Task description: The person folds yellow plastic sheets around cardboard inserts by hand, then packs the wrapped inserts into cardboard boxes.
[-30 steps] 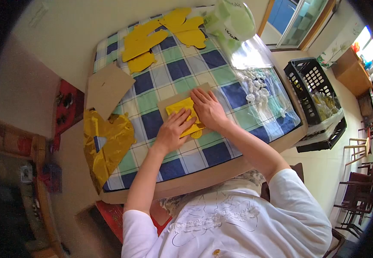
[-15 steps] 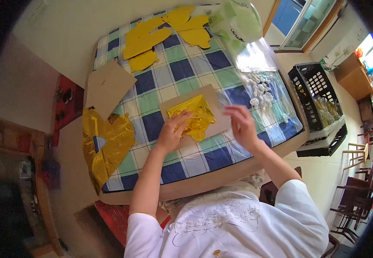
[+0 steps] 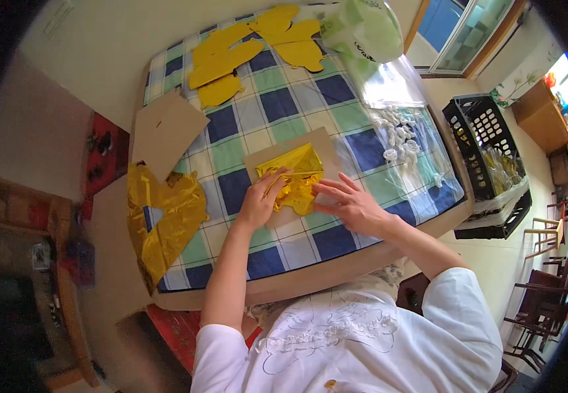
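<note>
A folded gold foil piece (image 3: 297,162), which looks like a deflated foil balloon, lies on a square of brown cardboard (image 3: 256,157) on the bed. My left hand (image 3: 257,201) rests on the foil's left side, fingers stretched out and pressing it. On the right side, my right hand (image 3: 356,206) lies with its fingers spread, their tips touching the crumpled lower part of the foil. Neither hand is closed around anything. A larger gold foil sheet (image 3: 169,226) drapes over the bed's left edge beneath another cardboard piece (image 3: 169,128).
Flat gold foil shapes (image 3: 221,59) lie at the far side of the checked bed cover (image 3: 277,105). White rosette-like trimmings (image 3: 402,147) and clear plastic (image 3: 395,88) are at the right, near a green-white bag (image 3: 369,33). A black crate (image 3: 477,150) stands beside the bed.
My right hand has come down and left, from above the cardboard's right edge onto the foil. My left hand stays in nearly the same place on the foil.
</note>
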`<control>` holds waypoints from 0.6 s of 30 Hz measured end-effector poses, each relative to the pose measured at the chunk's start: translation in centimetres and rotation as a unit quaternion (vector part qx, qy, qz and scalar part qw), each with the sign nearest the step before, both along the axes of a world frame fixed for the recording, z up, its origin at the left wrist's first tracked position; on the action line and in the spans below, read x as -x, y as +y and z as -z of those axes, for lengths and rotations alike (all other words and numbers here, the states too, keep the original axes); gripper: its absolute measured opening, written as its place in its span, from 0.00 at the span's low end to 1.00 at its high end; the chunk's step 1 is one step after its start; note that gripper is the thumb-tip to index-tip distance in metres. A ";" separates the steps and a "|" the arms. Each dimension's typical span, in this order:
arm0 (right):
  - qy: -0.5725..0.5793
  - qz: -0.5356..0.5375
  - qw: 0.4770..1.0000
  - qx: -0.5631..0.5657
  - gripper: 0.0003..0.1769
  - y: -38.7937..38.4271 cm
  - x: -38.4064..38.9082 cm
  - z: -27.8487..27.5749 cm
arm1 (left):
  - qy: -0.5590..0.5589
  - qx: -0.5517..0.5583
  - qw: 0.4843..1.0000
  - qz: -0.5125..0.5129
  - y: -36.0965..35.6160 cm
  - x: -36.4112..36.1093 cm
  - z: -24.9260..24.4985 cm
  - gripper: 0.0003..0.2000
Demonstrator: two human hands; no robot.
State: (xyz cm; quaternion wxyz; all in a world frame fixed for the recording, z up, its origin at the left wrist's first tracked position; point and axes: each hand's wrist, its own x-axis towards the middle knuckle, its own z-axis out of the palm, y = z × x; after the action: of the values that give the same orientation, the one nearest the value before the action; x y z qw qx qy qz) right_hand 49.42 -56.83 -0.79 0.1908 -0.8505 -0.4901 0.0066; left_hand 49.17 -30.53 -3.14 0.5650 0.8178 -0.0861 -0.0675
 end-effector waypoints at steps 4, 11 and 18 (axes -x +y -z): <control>0.036 0.079 0.996 0.028 0.33 1.0 0.8 0.6 | -0.016 -0.030 0.999 -0.005 0.2 -0.1 0.4 0.16; 0.000 0.149 0.987 -0.062 0.32 3.1 2.9 1.6 | -0.031 -0.030 0.999 0.005 0.1 0.0 -0.2 0.16; -0.018 0.166 0.985 -0.052 0.37 5.8 3.7 1.8 | -0.035 -0.034 0.999 -0.004 0.1 0.0 0.1 0.16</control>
State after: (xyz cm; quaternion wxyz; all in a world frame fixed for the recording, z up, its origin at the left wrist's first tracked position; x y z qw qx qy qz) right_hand 45.69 -50.98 -2.59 0.2246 -0.9088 -0.3453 -0.0664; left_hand 49.15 -30.42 -3.29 0.5339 0.8387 -0.1002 -0.0389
